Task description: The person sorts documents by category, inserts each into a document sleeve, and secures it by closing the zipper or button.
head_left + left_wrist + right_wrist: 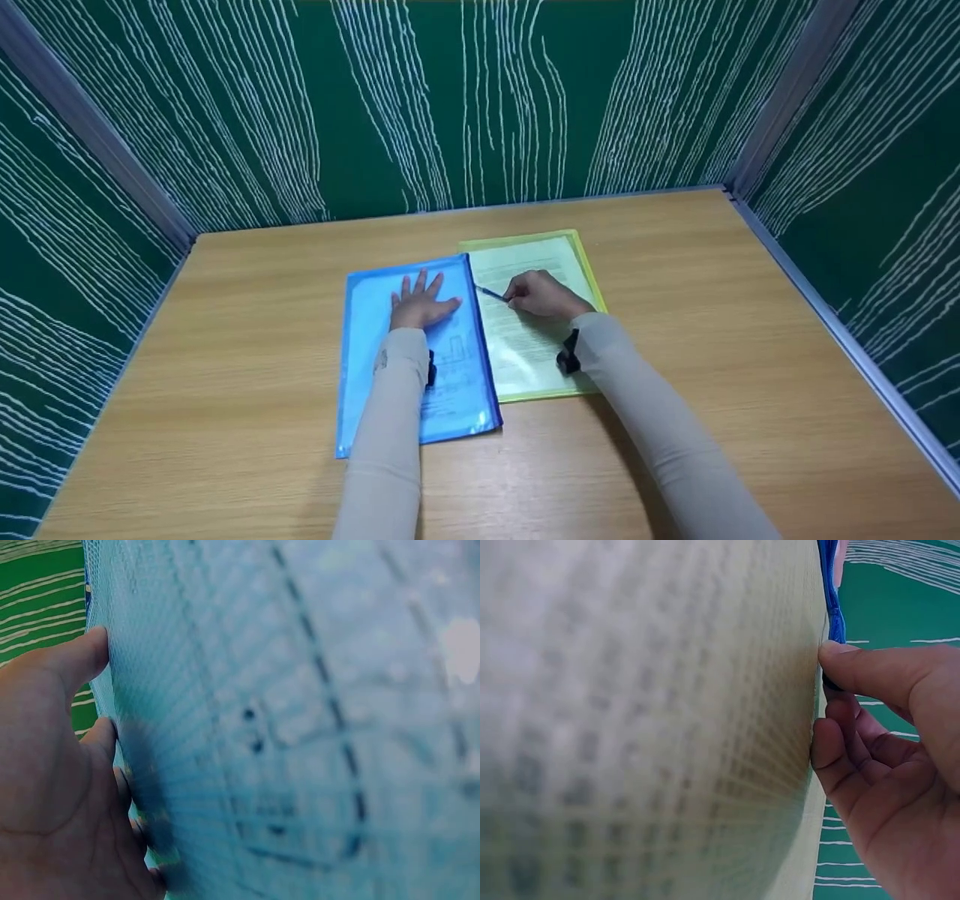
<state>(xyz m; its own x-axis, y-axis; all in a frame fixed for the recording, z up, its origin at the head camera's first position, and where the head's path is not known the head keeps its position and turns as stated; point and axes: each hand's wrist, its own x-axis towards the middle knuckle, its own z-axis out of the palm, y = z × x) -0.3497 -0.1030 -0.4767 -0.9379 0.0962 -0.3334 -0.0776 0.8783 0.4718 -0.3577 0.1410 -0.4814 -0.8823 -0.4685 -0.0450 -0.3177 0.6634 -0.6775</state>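
A blue zip document pouch (457, 405) with printed paper inside lies on the table, its dark zipped edge on the right. My left hand (421, 306) rests on its upper part, fingers spread, and the left wrist view shows the fingertips against the mesh-textured surface (300, 727). My right hand (544, 294) pinches a short dark zipper pull (491, 292) between thumb and fingers, just right of the zipped edge. Beneath that hand lies a yellow-edged document pouch (525, 352) with a printed sheet in it, partly covered by the blue one.
The wooden table (247, 360) extends around both pouches. Green panels with white wavy lines (517, 97) stand behind it and at both sides, joined by grey corner posts (787, 90).
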